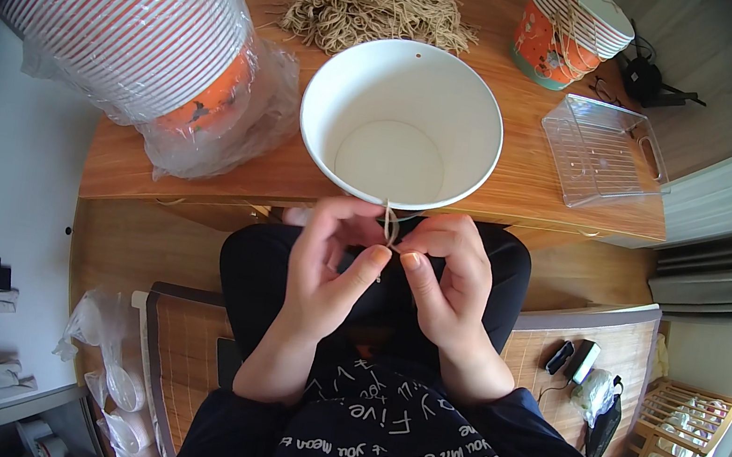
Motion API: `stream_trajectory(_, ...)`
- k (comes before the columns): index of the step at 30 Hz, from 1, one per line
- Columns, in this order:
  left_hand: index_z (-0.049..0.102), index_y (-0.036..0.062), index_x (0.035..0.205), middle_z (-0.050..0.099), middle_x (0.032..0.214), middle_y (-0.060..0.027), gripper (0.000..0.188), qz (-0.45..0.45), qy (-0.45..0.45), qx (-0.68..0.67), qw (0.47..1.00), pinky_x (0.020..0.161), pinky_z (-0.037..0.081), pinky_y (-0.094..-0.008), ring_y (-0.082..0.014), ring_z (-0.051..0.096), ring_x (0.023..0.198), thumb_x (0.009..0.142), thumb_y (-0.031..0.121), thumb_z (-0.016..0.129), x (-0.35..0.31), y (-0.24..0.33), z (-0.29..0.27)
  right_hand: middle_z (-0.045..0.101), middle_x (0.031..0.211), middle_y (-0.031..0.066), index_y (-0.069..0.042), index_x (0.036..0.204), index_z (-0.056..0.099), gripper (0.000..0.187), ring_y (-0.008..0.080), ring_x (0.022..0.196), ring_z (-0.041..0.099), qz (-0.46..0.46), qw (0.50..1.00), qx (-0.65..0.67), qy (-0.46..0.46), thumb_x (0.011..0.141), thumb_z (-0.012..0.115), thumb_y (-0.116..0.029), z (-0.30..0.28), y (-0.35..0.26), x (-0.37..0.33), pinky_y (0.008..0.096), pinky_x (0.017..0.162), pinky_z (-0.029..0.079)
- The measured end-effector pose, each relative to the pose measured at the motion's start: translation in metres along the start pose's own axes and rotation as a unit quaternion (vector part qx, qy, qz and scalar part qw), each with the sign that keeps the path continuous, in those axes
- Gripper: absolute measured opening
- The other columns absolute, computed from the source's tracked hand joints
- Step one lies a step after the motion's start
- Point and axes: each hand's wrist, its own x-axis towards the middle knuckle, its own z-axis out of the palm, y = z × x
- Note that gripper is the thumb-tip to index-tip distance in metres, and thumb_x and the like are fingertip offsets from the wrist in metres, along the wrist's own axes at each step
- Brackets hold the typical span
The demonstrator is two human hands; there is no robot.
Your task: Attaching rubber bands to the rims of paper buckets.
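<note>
A large white paper bucket (pixel 405 93) stands at the front edge of the wooden table, its open mouth toward me. A small punched hole shows in its far wall. From its near rim hangs a loop of tan paper cord (pixel 392 225). My left hand (pixel 338 257) pinches the cord between thumb and fingers, just below the rim. Close beside it, my right hand (pixel 444 273) also pinches the cord, the two thumbs almost touching. Whether the cord is knotted is too small to tell.
A heap of tan cords (pixel 379 13) lies at the table's back. To the left leans a tall stack of orange-and-white buckets (pixel 133 14) in clear plastic. At right are nested buckets with cord handles (pixel 559 45) and a clear plastic tray (pixel 599 155).
</note>
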Motion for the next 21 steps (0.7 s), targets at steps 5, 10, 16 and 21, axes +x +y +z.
stream_trajectory(5,0.055,-0.0011,0.119,0.06,0.106,-0.018,0.041,0.243,0.05,0.029,0.968,0.084,0.048,-0.0381,-0.0273,0.057,0.091,0.084,0.014,0.07,-0.012,0.037,-0.002,0.065,0.102,0.0113,-0.001,0.093,0.061,0.004,0.0225,0.095,0.062,0.103,0.983,0.154,0.006,0.095,0.063,-0.003,0.006,0.008,-0.009,0.0317,0.088,0.048)
stream_trajectory(10,0.042,0.0187,0.137,0.063,0.09,-0.0047,0.048,0.177,-0.113,-0.288,0.934,0.075,0.05,-0.0447,-0.0217,0.059,0.083,0.099,0.038,0.062,-0.034,0.12,0.004,0.06,0.113,0.0122,0.0,0.101,0.058,0.006,0.0184,0.104,0.059,0.105,0.978,0.18,-0.023,0.101,0.054,-0.004,0.005,0.015,-0.012,0.0315,0.094,0.046)
stream_trajectory(16,0.058,0.0147,0.132,0.063,0.119,-0.0067,0.038,-0.077,-0.266,-0.429,0.86,0.078,0.049,-0.0351,-0.0213,0.057,0.094,0.103,0.039,0.051,-0.078,0.15,-0.049,0.061,0.104,0.0092,-0.002,0.096,0.059,0.002,0.0188,0.097,0.058,0.071,0.986,0.15,-0.026,0.098,0.059,-0.002,0.006,0.01,-0.005,0.0307,0.089,0.046)
stream_trajectory(21,0.057,0.0085,0.132,0.06,0.126,-0.0114,0.038,0.256,-0.278,-0.304,0.874,0.085,0.046,-0.0307,-0.0198,0.056,0.103,0.105,0.032,0.044,-0.05,0.114,-0.019,0.062,0.102,0.0086,-0.002,0.097,0.06,0.002,0.0205,0.098,0.059,0.06,0.99,0.122,-0.027,0.097,0.06,-0.004,0.007,0.006,-0.005,0.0323,0.09,0.046)
